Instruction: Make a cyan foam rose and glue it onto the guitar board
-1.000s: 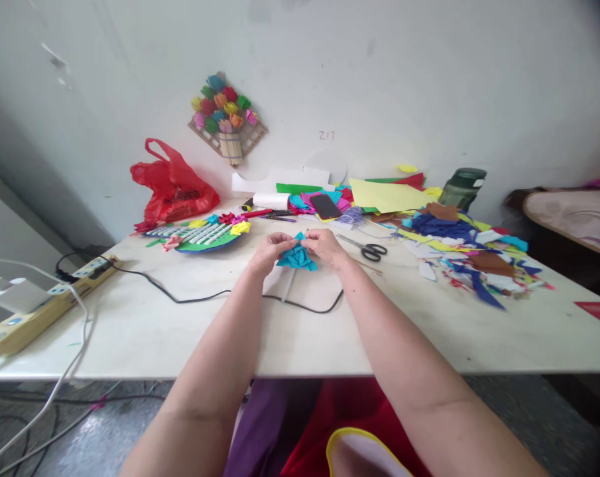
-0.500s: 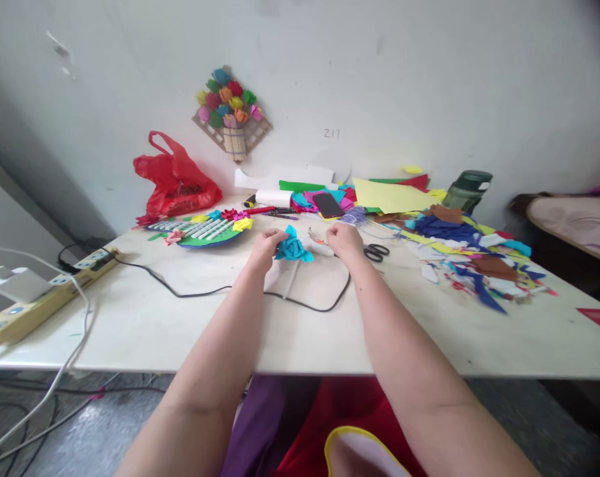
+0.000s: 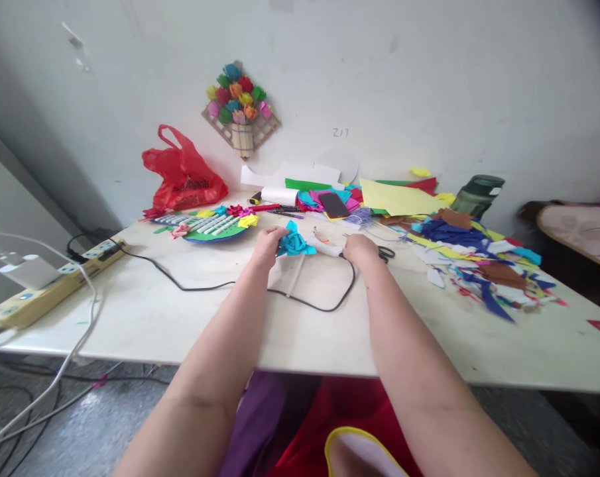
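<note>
**A:** Nearest entry?

**B:** Counter (image 3: 300, 354), pale top, front edge. One black cable (image 3: 200, 286) loops across it from the power strip (image 3: 56, 288) at far left.

**A:** Hands?

**B:** Left hand (image 3: 268, 242): fingers pinched narrow on a blue paper flower (image 3: 294, 242), held just above the counter's middle. Its white stem (image 3: 296, 278) slants down toward the cable. Right hand (image 3: 359, 248): fingers curled over the rear end of a white corded tool (image 3: 327, 247) lying just beside the flower. Whether they grip it, I cannot tell.

**A:** Next back?

**B:** Scissors (image 3: 385, 252), black handles, just behind the right hand. Paper scraps (image 3: 479, 262), mixed colours, heaped to the right. Round green board (image 3: 210, 230) bearing small paper flowers, to the left.

**A:** Rear row?

**B:** Dark phone (image 3: 333, 205) on coloured sheets. Red plastic bag (image 3: 183, 175) and green bottle (image 3: 476, 195), both against the wall. Paper bouquet (image 3: 240, 109), fixed to the wall above.
</note>
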